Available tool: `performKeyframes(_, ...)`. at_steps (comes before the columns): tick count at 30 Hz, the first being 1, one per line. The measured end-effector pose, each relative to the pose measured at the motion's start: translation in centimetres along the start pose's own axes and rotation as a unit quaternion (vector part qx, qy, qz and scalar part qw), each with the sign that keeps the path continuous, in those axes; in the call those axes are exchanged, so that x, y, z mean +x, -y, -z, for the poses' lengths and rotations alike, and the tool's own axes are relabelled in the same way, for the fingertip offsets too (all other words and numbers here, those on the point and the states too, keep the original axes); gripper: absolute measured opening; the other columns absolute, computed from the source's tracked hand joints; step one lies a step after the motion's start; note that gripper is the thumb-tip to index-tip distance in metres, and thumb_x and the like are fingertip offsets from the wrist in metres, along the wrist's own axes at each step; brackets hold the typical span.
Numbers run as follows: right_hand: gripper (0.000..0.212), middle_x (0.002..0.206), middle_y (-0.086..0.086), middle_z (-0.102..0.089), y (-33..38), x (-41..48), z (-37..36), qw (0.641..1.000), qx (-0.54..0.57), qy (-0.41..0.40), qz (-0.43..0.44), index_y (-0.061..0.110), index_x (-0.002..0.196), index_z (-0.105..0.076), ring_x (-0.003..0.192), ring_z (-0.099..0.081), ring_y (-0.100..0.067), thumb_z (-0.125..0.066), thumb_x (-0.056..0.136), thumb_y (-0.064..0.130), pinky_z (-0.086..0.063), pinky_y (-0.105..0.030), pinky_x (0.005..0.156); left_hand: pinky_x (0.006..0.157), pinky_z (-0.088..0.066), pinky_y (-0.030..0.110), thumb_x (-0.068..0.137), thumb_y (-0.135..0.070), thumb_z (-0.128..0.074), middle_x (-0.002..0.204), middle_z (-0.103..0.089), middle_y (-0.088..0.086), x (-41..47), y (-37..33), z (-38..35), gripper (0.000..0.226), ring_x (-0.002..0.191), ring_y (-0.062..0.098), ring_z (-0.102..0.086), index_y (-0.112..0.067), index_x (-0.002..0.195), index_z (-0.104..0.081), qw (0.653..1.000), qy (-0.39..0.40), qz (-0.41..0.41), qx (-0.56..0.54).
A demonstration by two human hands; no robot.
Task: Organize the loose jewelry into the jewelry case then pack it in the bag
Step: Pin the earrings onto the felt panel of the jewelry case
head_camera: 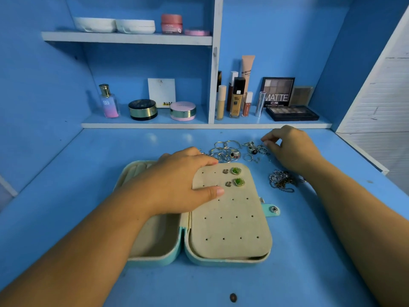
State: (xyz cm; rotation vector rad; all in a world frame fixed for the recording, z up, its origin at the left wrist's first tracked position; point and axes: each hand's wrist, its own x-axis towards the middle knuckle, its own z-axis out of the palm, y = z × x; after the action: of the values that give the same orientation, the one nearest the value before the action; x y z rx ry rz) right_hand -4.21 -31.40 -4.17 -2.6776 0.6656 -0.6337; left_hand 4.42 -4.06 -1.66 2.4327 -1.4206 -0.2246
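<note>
A teal jewelry case [223, 261] lies open on the blue desk. Its beige earring panel [230, 218] has many small holes. Two green stud earrings [237, 176] and two small brown ones [226, 177] sit in the panel's top rows. My left hand [177, 182] holds the panel's top left edge, thumb on top. Loose silver rings and bangles [230, 150] lie just behind the case. My right hand [290, 147] pinches a small silver piece at the right end of that pile. A tangle of chains [282, 180] lies right of the case.
The case's snap tab [272, 209] sticks out to the right. Behind the desk, low shelves carry a perfume bottle [109, 101], compacts [182, 110], foundation bottles [237, 97] and eyeshadow palettes [292, 113]. Jars stand on the upper shelf [126, 38]. No bag shows.
</note>
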Motion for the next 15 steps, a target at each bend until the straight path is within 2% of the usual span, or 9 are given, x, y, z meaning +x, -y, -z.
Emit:
performKeyframes(9, 0.013, 0.102, -0.004, -0.063, 0.13, 0.11, -0.08, 0.999, 0.011, 0.004, -0.03, 0.018, 0.098, -0.07, 0.084, -0.048, -0.016, -0.058, 0.093, 0.022, -0.034, -0.026, 0.069, 0.109, -0.035, 0.039, 0.067, -0.076, -0.044, 0.13, -0.045, -0.02, 0.03, -0.21, -0.01, 0.076, 0.124, 0.009, -0.047, -0.044, 0.136, -0.044, 1.0, 0.005, 0.006, -0.004)
performKeyframes(15, 0.012, 0.103, -0.004, -0.06, 0.06, 0.03, -0.11, 0.999, 0.011, 0.004, -0.035, 0.016, 0.095, -0.068, 0.084, -0.048, -0.018, -0.057, 0.094, 0.022, -0.035, -0.028, 0.069, 0.109, -0.035, 0.038, 0.067, -0.076, -0.045, 0.129, -0.044, -0.021, -0.01, -0.3, 0.06, 0.076, 0.124, 0.008, -0.046, -0.044, 0.137, -0.044, 1.0, 0.007, 0.009, -0.003)
